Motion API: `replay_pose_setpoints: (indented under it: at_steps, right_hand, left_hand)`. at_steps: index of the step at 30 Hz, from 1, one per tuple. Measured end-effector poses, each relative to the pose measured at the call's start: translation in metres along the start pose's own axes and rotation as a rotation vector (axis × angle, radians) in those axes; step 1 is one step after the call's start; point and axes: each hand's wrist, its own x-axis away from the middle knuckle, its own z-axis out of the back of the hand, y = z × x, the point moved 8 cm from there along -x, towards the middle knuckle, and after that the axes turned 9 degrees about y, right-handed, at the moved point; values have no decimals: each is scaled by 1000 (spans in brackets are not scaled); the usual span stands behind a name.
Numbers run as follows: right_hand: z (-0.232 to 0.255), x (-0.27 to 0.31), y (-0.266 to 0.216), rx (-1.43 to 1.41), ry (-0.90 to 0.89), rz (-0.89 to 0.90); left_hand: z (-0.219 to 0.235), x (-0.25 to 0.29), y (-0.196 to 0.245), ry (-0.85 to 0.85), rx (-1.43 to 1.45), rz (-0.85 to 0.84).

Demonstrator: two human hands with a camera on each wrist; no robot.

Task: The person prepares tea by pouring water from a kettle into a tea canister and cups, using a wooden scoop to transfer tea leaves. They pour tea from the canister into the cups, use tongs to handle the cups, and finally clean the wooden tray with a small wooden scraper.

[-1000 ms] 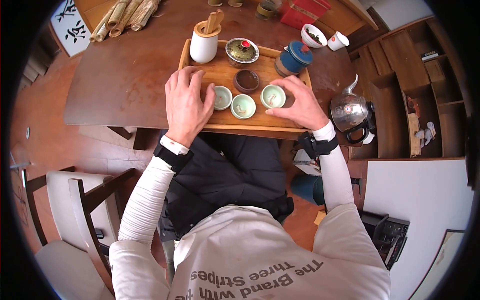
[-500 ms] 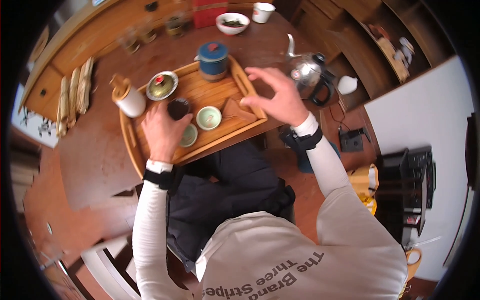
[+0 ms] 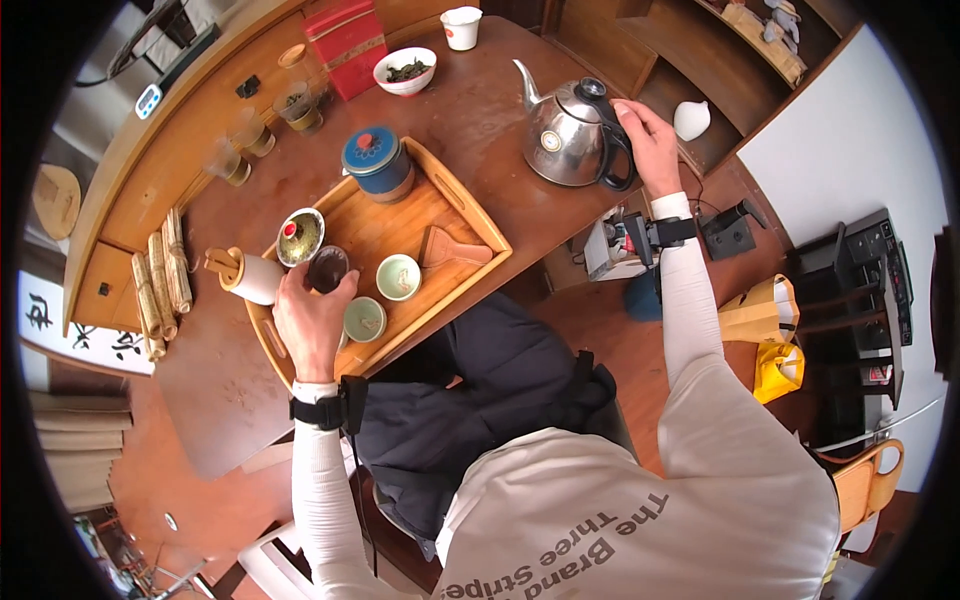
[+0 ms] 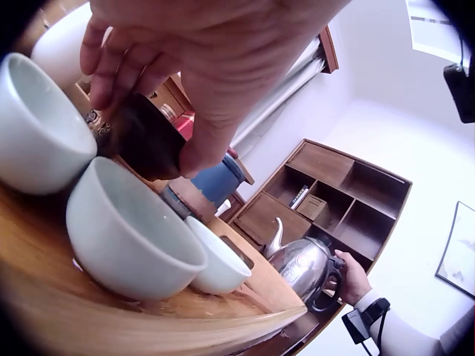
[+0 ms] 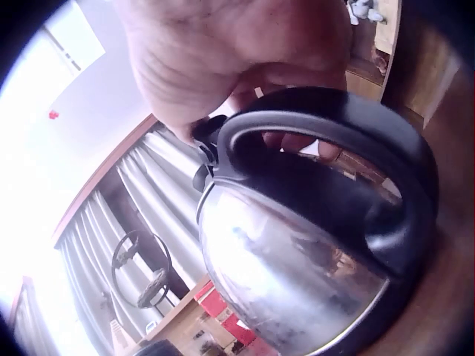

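Note:
My left hand (image 3: 312,325) pinches a small dark cup (image 3: 328,269) between thumb and fingers at the tray's left part; the left wrist view shows this dark cup (image 4: 148,139) under the palm. Pale green cups (image 3: 399,277) stand beside it, one partly behind the hand. My right hand (image 3: 652,150) is at the black handle (image 3: 617,158) of the steel kettle (image 3: 565,140). In the right wrist view, its fingers pass behind the handle (image 5: 334,111) and the thumb lies near the lid's lever. The kettle stands upright on the table.
The wooden tray (image 3: 470,210) also holds a lidded bowl (image 3: 301,236), a blue pot (image 3: 378,165) and a brown piece (image 3: 455,248). A white tool holder (image 3: 258,280) is at its left edge. Behind are a leaf-filled bowl (image 3: 405,72), a white cup (image 3: 461,28) and glasses.
My right hand has left the tray's right side and reached the kettle. My left hand has gone from the pale cups to the dark cup. The head view has swung right.

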Motion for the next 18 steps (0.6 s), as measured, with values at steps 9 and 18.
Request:
replay_pose_setpoints:
  at_steps: [9, 18]
  right_hand:
    - [6, 22, 10, -351, 112, -283]
    - [-13, 52, -7, -623, 173, -404]
  left_hand:
    - [30, 7, 38, -18, 135, -2]
    - [14, -9, 138, -147, 419, -113]
